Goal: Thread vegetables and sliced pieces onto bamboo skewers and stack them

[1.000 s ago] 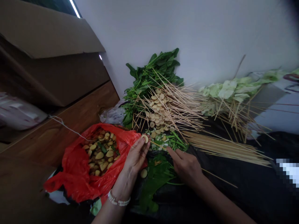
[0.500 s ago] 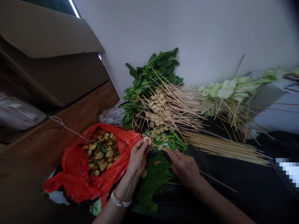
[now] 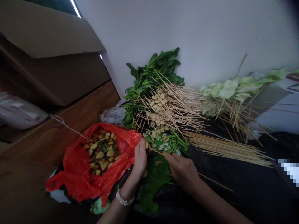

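Near the left edge of the surface (image 3: pixel 235 179), the left hand (image 3: pixel 140 158) pinches a probably slick slice (image 3: pixel 146 145), best held by its rim, while the right hand's (image 3: pixel 183 171) fingers grip a likely light, stiff skewer (image 3: pixel 156 151).

Spreading From Left to Right

Seeing slices (image 3: pixel 100 155) in the bag (image 3: pixel 76 158) at left, with the carton (image 3: pixel 63 74) behind. Going right, finding leafy greens (image 3: pixel 161 66) by the wall (image 3: pixel 201 37), with skewered slices (image 3: pixel 158 116) before them. Coming nearer, meeting chopped greens (image 3: pixel 173 142), then a broad leaf (image 3: pixel 155 185) in front. Looking right of the chopped greens, finding loose skewers (image 3: pixel 226 149) lying on the cover (image 3: pixel 238 182), with skewered cabbage (image 3: pixel 229 89) behind.
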Tool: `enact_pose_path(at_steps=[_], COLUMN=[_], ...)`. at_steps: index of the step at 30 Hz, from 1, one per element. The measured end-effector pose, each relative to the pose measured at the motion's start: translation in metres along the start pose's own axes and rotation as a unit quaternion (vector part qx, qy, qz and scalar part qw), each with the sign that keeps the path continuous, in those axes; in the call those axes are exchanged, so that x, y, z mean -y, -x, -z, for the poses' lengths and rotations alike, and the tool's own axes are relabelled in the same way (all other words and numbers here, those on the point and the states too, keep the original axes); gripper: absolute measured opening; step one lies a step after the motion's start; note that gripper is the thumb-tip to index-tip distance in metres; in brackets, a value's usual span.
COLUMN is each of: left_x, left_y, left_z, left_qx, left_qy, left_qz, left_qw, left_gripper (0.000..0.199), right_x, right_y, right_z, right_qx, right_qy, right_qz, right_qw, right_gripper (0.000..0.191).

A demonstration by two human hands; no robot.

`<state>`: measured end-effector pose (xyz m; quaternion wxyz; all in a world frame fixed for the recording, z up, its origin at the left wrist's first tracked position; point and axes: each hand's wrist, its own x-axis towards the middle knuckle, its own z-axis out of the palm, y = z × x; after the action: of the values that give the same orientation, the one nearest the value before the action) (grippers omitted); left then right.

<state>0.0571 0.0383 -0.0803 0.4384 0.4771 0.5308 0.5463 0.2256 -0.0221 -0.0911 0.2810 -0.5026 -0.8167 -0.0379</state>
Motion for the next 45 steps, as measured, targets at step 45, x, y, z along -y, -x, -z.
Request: enact_pose_path(at_steps=[45], left_x=[0.018], left_y=[0.018], left_z=[-0.014], left_qx=[0.091], left_qy=[0.006], left_qz=[0.034], left_qw=[0.995], left_gripper=[0.052], right_x=[0.014], right_y=[0.002], right_z=[-0.017], right_qx=[0.041], right_qy=[-0.004], right_qz=[-0.048], right_qw=[0.998], right_gripper=[0.029])
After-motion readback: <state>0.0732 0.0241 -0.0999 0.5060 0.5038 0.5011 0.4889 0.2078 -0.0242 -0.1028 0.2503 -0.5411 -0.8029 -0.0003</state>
